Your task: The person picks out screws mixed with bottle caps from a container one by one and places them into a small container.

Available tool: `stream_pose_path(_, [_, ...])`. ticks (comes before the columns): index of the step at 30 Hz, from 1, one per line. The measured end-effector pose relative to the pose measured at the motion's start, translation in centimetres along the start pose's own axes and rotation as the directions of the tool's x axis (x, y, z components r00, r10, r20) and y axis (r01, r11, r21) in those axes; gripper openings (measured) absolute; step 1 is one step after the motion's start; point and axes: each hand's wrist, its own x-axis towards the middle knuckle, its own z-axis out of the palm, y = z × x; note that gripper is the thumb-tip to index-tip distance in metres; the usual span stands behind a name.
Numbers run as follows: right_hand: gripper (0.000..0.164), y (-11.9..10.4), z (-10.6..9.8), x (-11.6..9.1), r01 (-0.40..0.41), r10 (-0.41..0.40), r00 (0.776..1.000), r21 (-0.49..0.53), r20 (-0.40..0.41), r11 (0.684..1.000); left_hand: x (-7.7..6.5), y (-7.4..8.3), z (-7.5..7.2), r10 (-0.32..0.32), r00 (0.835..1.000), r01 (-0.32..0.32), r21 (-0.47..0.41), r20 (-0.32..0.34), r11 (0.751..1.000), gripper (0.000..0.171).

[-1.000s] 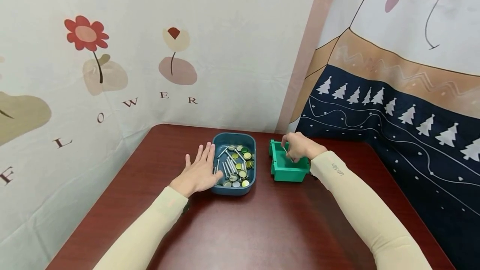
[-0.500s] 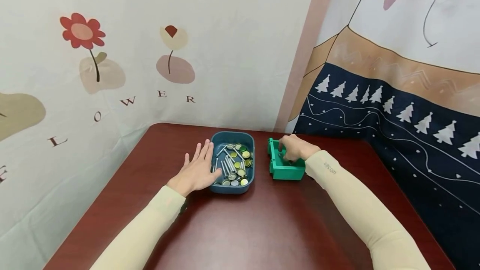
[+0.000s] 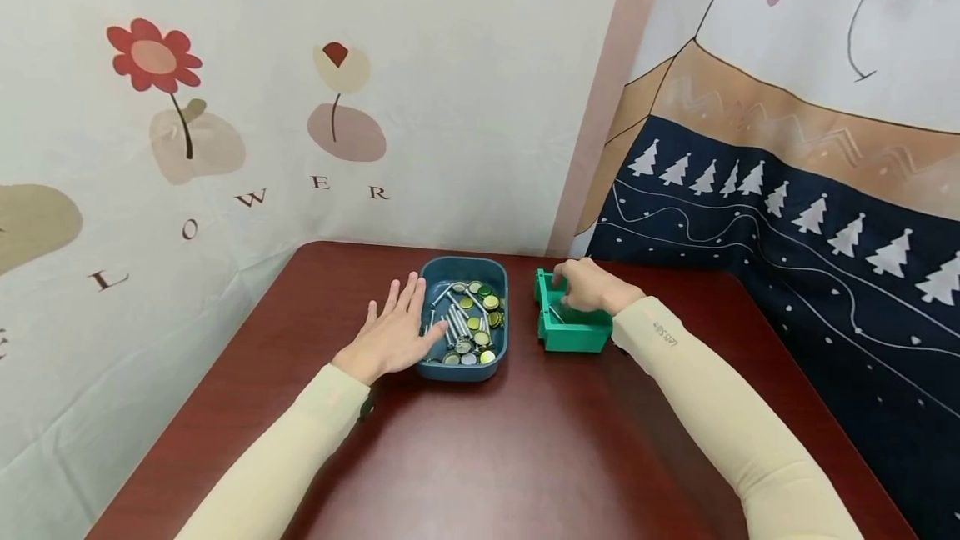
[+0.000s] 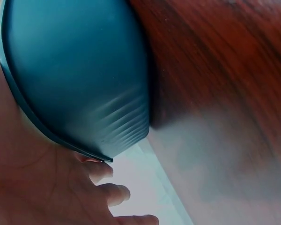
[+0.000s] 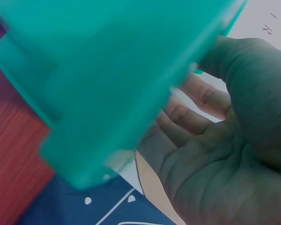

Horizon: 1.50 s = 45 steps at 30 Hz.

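Skinny silver screw (image 3: 556, 315) shifted left in green bin (image 3: 573, 343); right hand (image 3: 592, 287) curled, grip unclear; left hand (image 3: 386, 337) spread against blue tub (image 3: 459, 373).

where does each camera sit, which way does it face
Head: worn on the head, forward and down at table, blue bin, green bin; both sleeves, left hand, right hand show.
Left wrist: at blue bin's outer wall; left palm, fingers show.
Right wrist: at green bin's outside; right palm, fingers show.
Shared: head and left wrist both show blue bin.

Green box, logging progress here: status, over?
Left hand against blue tub. Right hand partly inside green box. Slim metal piece inside. Right hand partly blocks view.
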Motion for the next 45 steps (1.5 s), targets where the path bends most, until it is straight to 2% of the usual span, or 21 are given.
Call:
stream_pose_path(7, [0.035, -0.6, -0.4, -0.3, 0.022, -0.019, 0.996, 0.033, -0.086, 0.999, 0.5, -0.3, 0.0, 0.0, 1.0, 0.0, -0.012, 0.002, 1.0, 0.1])
stream_pose_path(11, [0.032, -1.4, -0.3, -0.7, 0.048, -0.047, 0.986, 0.003, -0.159, 0.999, 0.6, -0.4, 0.3, -0.007, 1.0, 0.007, -0.027, 0.003, 1.0, 0.101])
stream_pose_path(15, [0.032, -2.5, -0.5, -1.0, 0.04, -0.048, 0.974, -0.038, -0.221, 0.998, 0.7, -0.4, 0.3, -0.011, 1.0, 0.011, -0.024, -0.006, 1.0, 0.103])
stream_pose_path(21, [0.029, -4.3, -0.6, -1.2, 0.064, -0.072, 0.958, -0.04, -0.277, 0.997, 0.7, -0.1, 0.1, -0.025, 1.0, 0.025, -0.001, -0.003, 1.0, 0.103])
stream_pose_path(36, [0.034, -7.7, 0.4, -0.8, 0.135, -0.128, 0.956, 0.008, -0.265, 0.991, 0.8, 0.2, 0.3, -0.019, 0.999, 0.02, 0.039, -0.028, 0.999, 0.098])
stream_pose_path(45, [0.032, -9.1, 1.9, 0.3, 0.179, -0.186, 0.958, -0.051, -0.217, 0.982, 0.8, 0.3, 0.5, -0.036, 0.999, 0.037, 0.049, -0.019, 0.998, 0.094])
